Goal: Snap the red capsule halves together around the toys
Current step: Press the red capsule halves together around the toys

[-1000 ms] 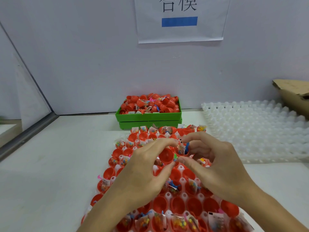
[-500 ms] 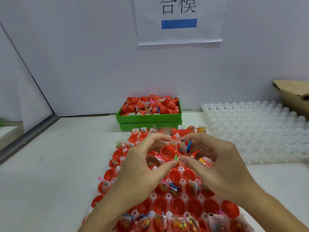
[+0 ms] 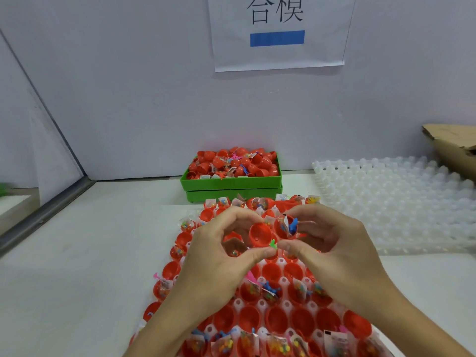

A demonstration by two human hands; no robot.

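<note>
My left hand pinches an empty red capsule half between thumb and forefinger, its hollow facing me. My right hand pinches a second red half stuffed with a small packet and a blue toy. The two halves sit side by side, rims close together, above the tray. A green toy piece pokes out between my two thumbs. Below lies a white holder tray filled with red halves, several holding toy packets.
A green bin heaped with red capsules and toys stands against the back wall. An empty white holder tray lies at the right, with a cardboard box behind it. A paper sign hangs on the wall.
Both hands have risen slightly over the tray and the two halves have come closer together; the empty half now faces me more fully.
</note>
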